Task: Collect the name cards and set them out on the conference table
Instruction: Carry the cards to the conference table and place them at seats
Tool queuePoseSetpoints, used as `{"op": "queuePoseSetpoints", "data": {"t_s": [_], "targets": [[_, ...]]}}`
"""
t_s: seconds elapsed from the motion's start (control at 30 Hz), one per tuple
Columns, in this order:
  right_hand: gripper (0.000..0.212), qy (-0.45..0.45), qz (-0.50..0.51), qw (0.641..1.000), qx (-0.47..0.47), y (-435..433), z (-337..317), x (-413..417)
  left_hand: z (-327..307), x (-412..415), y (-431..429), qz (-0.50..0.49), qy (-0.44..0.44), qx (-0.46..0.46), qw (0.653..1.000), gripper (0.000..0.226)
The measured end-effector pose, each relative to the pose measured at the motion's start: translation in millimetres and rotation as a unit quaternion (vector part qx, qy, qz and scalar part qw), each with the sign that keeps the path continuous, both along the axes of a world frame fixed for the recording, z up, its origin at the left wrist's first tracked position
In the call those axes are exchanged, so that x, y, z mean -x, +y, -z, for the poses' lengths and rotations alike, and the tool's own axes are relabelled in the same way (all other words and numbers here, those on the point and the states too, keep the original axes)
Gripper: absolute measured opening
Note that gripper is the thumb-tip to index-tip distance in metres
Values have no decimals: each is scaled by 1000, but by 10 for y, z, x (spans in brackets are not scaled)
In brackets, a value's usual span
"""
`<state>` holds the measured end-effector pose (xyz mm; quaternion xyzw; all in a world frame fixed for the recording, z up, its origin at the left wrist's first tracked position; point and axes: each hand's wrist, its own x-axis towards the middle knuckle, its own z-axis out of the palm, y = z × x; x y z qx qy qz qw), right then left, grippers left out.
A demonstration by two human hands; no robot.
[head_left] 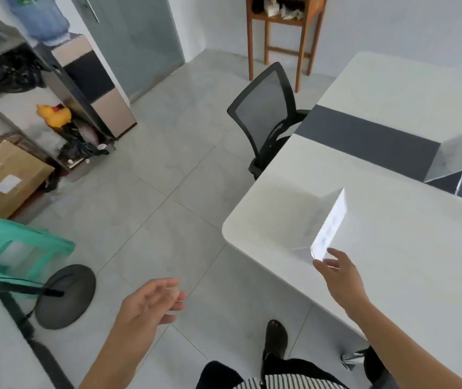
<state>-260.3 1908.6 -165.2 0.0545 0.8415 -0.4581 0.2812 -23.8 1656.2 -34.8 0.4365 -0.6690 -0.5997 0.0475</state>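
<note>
A clear tent-shaped name card stands near the front left corner of the white conference table. My right hand is at the card's near end, fingers spread, fingertips touching or just off its lower edge. A second clear name card stands farther back on the table, beside the dark strip across it. My left hand hovers over the floor to the left of the table, fingers loosely apart, holding nothing.
A black mesh office chair is pushed against the table's left side. A green plastic stool, a black round base, a cardboard box and cluttered shelves line the left. A wooden stand is at the back wall.
</note>
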Motion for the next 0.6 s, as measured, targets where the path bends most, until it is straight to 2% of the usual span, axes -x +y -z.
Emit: {"op": "queuePoseSetpoints", "data": {"t_s": [0.17,0.23,0.27,0.3,0.37,0.43,0.53,0.6], "targets": [[90,14,64,994,-89,-449,254,211,147,167,-495,33,-41,-35,998,13],[95,10,88,988,-124,-582,358,234,201,268,-707,70,-54,-48,995,34],[93,14,103,985,-140,-636,391,224,219,315,-817,89,-63,-48,993,44],[89,18,119,981,-153,-684,408,201,219,381,-926,107,-67,-48,991,42],[79,28,145,973,-177,-756,446,150,223,525,-1146,138,-72,-39,987,18],[67,44,169,965,-194,-815,434,112,217,671,-1356,161,-68,-22,984,14],[43,78,240,953,-168,-843,323,99,175,914,-1594,194,-51,-11,980,15],[38,95,292,942,-136,-805,192,92,162,1040,-1685,218,-42,-12,975,15]]}}
